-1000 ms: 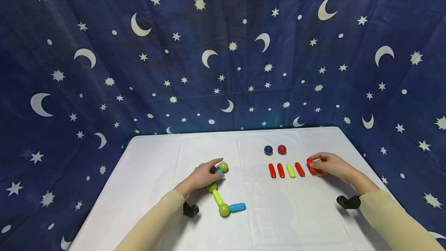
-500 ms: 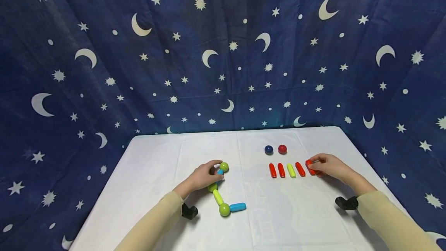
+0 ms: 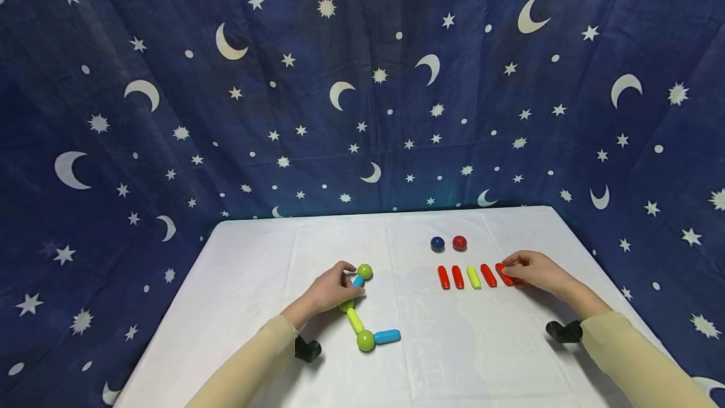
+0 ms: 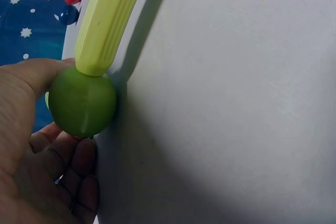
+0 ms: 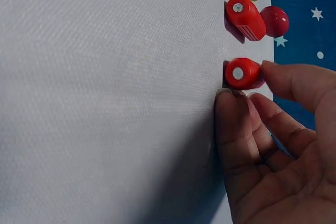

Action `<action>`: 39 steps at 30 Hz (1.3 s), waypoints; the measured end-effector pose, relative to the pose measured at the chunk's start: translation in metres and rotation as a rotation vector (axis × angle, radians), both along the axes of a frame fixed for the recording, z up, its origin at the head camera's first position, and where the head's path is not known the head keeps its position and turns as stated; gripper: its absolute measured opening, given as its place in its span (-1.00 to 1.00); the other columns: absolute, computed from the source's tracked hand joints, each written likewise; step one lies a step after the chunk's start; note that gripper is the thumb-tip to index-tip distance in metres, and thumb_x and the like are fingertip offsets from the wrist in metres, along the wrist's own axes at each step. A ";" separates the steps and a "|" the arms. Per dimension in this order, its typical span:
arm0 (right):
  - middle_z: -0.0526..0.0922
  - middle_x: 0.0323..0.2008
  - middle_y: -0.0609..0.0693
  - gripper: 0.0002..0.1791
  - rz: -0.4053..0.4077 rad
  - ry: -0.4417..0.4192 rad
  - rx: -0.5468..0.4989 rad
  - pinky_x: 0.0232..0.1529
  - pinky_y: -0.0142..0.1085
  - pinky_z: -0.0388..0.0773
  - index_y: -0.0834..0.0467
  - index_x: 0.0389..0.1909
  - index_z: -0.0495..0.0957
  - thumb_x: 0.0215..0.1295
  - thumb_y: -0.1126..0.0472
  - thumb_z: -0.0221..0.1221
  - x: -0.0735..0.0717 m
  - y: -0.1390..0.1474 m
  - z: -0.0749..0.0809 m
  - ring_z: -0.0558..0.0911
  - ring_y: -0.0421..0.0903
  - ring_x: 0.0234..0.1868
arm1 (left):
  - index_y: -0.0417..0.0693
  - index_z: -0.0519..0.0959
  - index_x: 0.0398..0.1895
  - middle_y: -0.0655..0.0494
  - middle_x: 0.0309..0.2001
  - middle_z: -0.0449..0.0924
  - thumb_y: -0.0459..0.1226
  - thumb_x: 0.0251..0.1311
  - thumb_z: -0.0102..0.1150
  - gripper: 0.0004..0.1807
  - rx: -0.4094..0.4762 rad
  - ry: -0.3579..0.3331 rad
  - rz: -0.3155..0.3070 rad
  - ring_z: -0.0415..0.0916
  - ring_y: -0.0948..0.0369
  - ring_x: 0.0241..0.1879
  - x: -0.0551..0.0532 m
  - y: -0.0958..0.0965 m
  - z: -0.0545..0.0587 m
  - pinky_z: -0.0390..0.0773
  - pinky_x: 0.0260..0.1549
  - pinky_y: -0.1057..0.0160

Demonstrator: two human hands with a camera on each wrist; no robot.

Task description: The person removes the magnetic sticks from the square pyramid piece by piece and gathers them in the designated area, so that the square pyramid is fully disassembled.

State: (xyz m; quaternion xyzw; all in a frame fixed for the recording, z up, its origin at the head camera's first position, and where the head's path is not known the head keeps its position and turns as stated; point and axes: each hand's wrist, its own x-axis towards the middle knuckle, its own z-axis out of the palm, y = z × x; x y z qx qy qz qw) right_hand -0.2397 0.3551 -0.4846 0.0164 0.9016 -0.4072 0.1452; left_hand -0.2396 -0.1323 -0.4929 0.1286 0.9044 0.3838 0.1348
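Note:
My right hand [image 3: 535, 269] pinches a red building stick [image 5: 244, 73] between thumb and fingertips, low on the white cloth at the right end of a row. A silver disc shows in the stick's end. On the left, my left hand [image 3: 328, 287] lies loosely about a chain of balls and sticks, thumb and fingers apart. From the far end, the chain runs through a green ball [image 3: 365, 271], a blue stick [image 3: 358, 281], a partly hidden green ball [image 4: 82, 100], a yellow-green stick [image 3: 355, 320], a near green ball [image 3: 365, 340] and another blue stick [image 3: 387, 336].
Left of the pinched stick lie a yellow-green stick [image 3: 473, 277] and several red sticks [image 3: 457, 277]. Behind this row sit a dark blue ball [image 3: 437, 243] and a red ball [image 3: 459, 242]. A starry blue curtain [image 3: 317, 112] hangs behind the table [image 3: 453, 357].
My right hand has shifted the red stick slightly left and laid it down beside the row. The left index finger has drawn back from the far green ball; the chain stays in place.

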 end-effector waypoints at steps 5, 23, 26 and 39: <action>0.59 -0.23 0.12 -0.43 -0.006 0.060 0.008 -0.28 -0.20 0.58 0.43 0.18 0.46 0.50 -0.01 0.19 0.001 0.001 0.007 0.55 -0.01 -0.27 | -0.16 0.46 0.20 0.15 -0.34 0.52 -0.08 0.26 0.41 -0.43 -0.015 0.019 0.016 0.44 0.24 -0.42 0.003 0.001 -0.001 0.45 -0.43 0.26; 0.66 0.02 0.07 -0.56 0.191 0.225 -0.160 -0.01 -0.05 0.56 0.14 0.25 0.55 0.48 0.01 0.22 -0.011 -0.131 0.042 0.62 0.05 0.01 | 0.06 0.68 0.14 0.13 -0.12 0.63 -0.09 0.38 0.28 -0.67 -0.067 0.083 -0.083 0.49 0.19 -0.18 -0.009 0.015 0.007 0.50 -0.10 0.10; 0.67 0.03 0.01 -0.60 0.283 0.256 -0.145 0.02 -0.10 0.54 0.11 0.24 0.57 0.47 0.07 0.24 -0.015 -0.164 0.030 0.62 -0.04 0.00 | 0.04 0.69 0.13 0.11 -0.08 0.65 -0.10 0.39 0.27 -0.68 -0.055 0.067 -0.097 0.50 0.18 -0.14 -0.013 0.019 0.009 0.51 -0.07 0.08; 0.59 0.17 0.02 -0.44 0.372 0.177 -0.077 0.18 -0.03 0.49 0.12 0.37 0.48 0.35 0.30 0.31 -0.035 -0.238 -0.009 0.56 -0.05 0.07 | -0.01 0.69 0.04 0.19 -0.20 0.60 -0.04 0.40 0.26 -0.69 -0.046 -0.043 -0.091 0.47 0.22 -0.28 -0.024 0.020 0.007 0.49 -0.21 0.20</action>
